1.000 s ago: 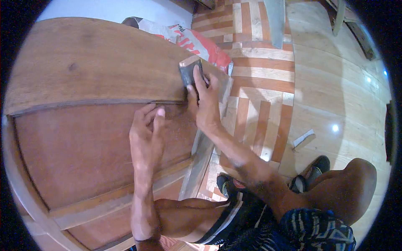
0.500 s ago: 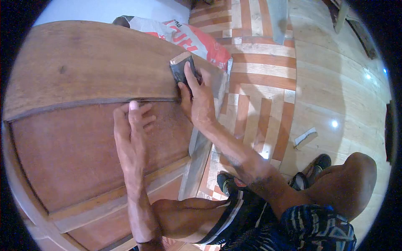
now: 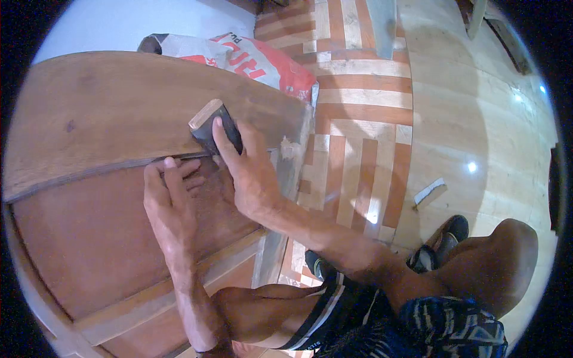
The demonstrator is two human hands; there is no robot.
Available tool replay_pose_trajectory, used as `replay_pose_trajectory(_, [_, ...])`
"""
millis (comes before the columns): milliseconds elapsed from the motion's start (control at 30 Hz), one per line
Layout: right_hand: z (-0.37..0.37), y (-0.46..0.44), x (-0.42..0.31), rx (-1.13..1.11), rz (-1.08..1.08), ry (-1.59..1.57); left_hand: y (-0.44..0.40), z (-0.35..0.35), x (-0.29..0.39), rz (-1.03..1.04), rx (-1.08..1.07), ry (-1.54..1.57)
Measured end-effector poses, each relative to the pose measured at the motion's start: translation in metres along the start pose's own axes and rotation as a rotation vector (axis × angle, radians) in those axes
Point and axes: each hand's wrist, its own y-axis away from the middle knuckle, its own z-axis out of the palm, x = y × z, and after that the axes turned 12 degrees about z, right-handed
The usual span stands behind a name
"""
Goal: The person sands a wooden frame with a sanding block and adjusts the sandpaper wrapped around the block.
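Note:
My right hand [image 3: 252, 176] grips a sanding block [image 3: 210, 128], a wooden block wrapped in dark sandpaper, and holds it against the lower part of a broad curved wooden rail [image 3: 113, 107]. Just left of it, my left hand [image 3: 168, 200] has its fingers loosely apart at the rail's bottom edge, with nothing held. Below that edge lies a reddish-brown recessed panel [image 3: 77, 250], framed by paler wood. A pale, worn patch [image 3: 290, 148] shows near the rail's right end. The block's underside is hidden from view.
Behind the rail lies a red and white printed sack [image 3: 262, 62] beside a pale wall. Striped tiles [image 3: 367, 119] cover the floor on the right, with a small white-edged scrap [image 3: 430, 192] on the plain tiles. My legs and shoes are at the bottom right.
My right hand and the sanding block have slid left and down along the rail, closer to my left hand. The view has shifted slightly; my left hand stays at the edge.

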Motion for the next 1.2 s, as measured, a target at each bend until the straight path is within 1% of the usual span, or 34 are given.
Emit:
replay_pose_trajectory(33, [-0.002,-0.002,0.003,-0.032,0.072,-0.054,0.000,-0.001,0.002,-0.017,0.002,0.003])
replay_pose_trajectory(67, [0.006,-0.012,0.018,-0.080,0.200,-0.213,-0.001,-0.002,0.000,-0.006,-0.008,-0.018])
replay_pose_trajectory(133, [0.007,-0.032,0.028,-0.055,0.285,-0.245,-0.001,0.000,-0.002,0.016,-0.015,-0.050])
replay_pose_trajectory(200, [0.002,-0.046,0.027,0.098,0.200,0.001,-0.002,0.000,-0.010,0.066,0.004,-0.065])
replay_pose_trajectory(233, [0.002,-0.040,0.020,0.100,0.180,0.043,-0.002,0.001,-0.012,0.090,0.007,-0.071])
replay_pose_trajectory(300, [0.006,-0.019,-0.003,0.129,0.130,0.116,0.001,0.002,-0.006,0.050,0.024,-0.032])
replay_pose_trajectory(367, [0.002,-0.005,-0.010,0.149,-0.040,0.131,0.000,0.002,-0.002,0.039,0.020,-0.024])
replay_pose_trajectory(433, [-0.002,-0.020,-0.004,0.153,-0.091,0.110,0.001,0.002,0.004,0.041,0.012,-0.043])
replay_pose_trajectory(467, [-0.005,-0.034,0.000,0.036,0.121,0.065,0.001,0.002,0.000,0.037,0.004,-0.059])
replay_pose_trajectory(533, [-0.011,-0.060,0.001,-0.007,0.273,0.093,-0.004,-0.002,-0.007,0.041,0.002,-0.085])
replay_pose_trajectory(567, [-0.013,-0.067,0.000,-0.013,0.344,0.106,-0.002,-0.004,-0.010,0.092,0.006,-0.136])
replay_pose_trajectory(600, [-0.008,-0.050,-0.014,0.026,0.287,0.088,-0.003,-0.005,-0.015,0.152,0.002,-0.188])
replay_pose_trajectory(633, [-0.007,-0.033,-0.025,0.060,0.163,0.108,-0.007,-0.003,-0.017,0.222,0.003,-0.238])
replay_pose_trajectory(700, [-0.003,-0.003,-0.038,0.110,-0.075,0.154,-0.005,-0.005,-0.001,0.118,-0.007,-0.192])
replay_pose_trajectory(733, [-0.003,-0.017,-0.023,0.116,-0.015,0.113,-0.002,-0.006,0.003,0.048,-0.024,-0.176])
replay_pose_trajectory(767, [-0.001,-0.031,-0.007,0.125,0.043,0.071,-0.001,-0.007,0.003,0.048,-0.016,-0.180])
replay_pose_trajectory(833, [-0.007,-0.065,0.021,0.028,0.357,-0.020,0.001,-0.004,0.005,0.055,0.031,-0.175])
replay_pose_trajectory(933, [-0.003,-0.061,0.021,0.004,0.419,-0.028,-0.003,-0.010,-0.013,0.181,0.002,-0.272])
replay_pose_trajectory(967, [-0.005,-0.039,-0.007,-0.013,0.321,0.027,-0.005,-0.009,-0.011,0.197,0.013,-0.254])
replay_pose_trajectory(1033, [-0.007,-0.012,-0.031,0.012,0.140,0.078,-0.002,-0.009,-0.012,0.195,0.007,-0.232])
replay_pose_trajectory(1100, [-0.004,-0.005,-0.024,0.097,-0.062,0.069,-0.003,-0.007,-0.004,0.135,0.005,-0.237])
replay_pose_trajectory(1167, [-0.005,-0.046,0.018,0.069,0.176,-0.003,-0.003,-0.008,-0.004,0.099,0.020,-0.228])
replay_pose_trajectory(1200, [-0.007,-0.054,0.025,0.009,0.298,-0.049,-0.002,-0.007,-0.007,0.092,0.036,-0.212])
